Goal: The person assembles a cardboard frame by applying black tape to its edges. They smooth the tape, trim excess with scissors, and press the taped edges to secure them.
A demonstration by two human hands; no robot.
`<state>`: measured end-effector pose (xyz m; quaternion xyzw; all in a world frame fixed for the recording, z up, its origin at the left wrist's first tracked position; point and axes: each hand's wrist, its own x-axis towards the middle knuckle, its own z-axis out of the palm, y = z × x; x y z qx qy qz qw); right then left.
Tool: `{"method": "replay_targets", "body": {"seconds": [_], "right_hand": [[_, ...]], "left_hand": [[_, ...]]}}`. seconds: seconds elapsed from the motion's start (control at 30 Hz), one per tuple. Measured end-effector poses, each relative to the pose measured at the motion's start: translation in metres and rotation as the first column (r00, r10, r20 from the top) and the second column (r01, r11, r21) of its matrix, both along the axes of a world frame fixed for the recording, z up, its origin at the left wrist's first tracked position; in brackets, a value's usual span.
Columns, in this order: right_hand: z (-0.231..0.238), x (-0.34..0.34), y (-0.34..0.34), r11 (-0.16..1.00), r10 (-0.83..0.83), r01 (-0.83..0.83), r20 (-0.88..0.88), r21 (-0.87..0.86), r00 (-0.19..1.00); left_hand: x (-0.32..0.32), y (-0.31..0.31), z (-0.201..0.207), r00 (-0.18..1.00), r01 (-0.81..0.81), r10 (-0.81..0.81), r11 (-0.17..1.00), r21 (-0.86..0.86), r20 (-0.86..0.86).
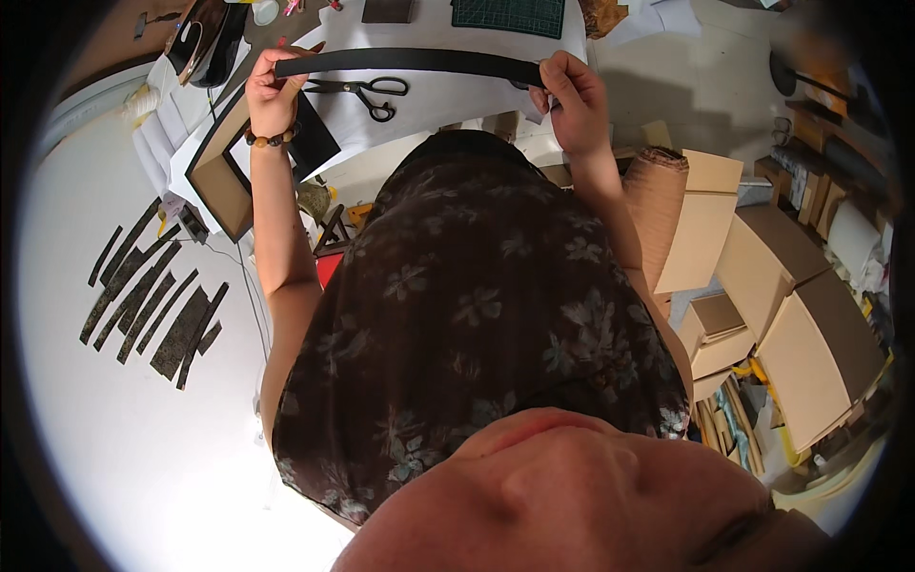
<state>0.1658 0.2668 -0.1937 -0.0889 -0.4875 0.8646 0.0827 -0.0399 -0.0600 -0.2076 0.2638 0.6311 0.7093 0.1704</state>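
A long black strip [419,61] is stretched between my two hands above the white-covered table [448,100]. My left hand [274,88], with a beaded bracelet at the wrist, pinches its left end between thumb and fingers. At the other end, my right hand [578,98] grips the strip with the thumb on top. Black-handled scissors [367,92] lie on the table just below the strip, nearer my left hand. What the strip is made of cannot be told.
A green cutting mat [508,16] and a dark flat block [387,10] lie at the table's far side. An open black frame-like box [224,172] leans at the left. Patterned dark strips [157,296] hang farther left. Cardboard boxes [810,353] and a brown roll [658,205] stand right.
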Motion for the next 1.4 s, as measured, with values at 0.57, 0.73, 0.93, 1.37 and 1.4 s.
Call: {"method": "replay_targets", "body": {"seconds": [0.57,0.73,0.93,1.37,1.4], "right_hand": [[-0.014,0.002,0.004,0.997,0.070,-0.066,-0.093,0.050,0.993],[-0.010,0.004,0.004,0.996,0.080,-0.076,-0.098,0.044,0.992],[-0.007,0.004,0.003,0.998,0.065,-0.065,-0.074,-0.007,0.995],[-0.015,0.007,0.006,0.966,0.068,-0.053,-0.049,0.252,0.997],[-0.018,0.007,0.006,0.955,0.057,-0.038,-0.055,0.294,0.997]], "left_hand": [[0.002,-0.005,-0.006,1.000,-0.001,0.001,0.999,0.033,0.014],[0.001,-0.005,-0.007,1.000,0.000,0.000,1.000,0.027,0.003],[0.003,-0.004,-0.004,1.000,-0.007,0.006,0.999,0.038,0.025],[0.006,-0.005,-0.003,1.000,0.019,-0.020,0.998,0.052,0.022],[0.007,-0.005,-0.002,1.000,0.009,-0.009,0.999,0.041,0.019]]}}
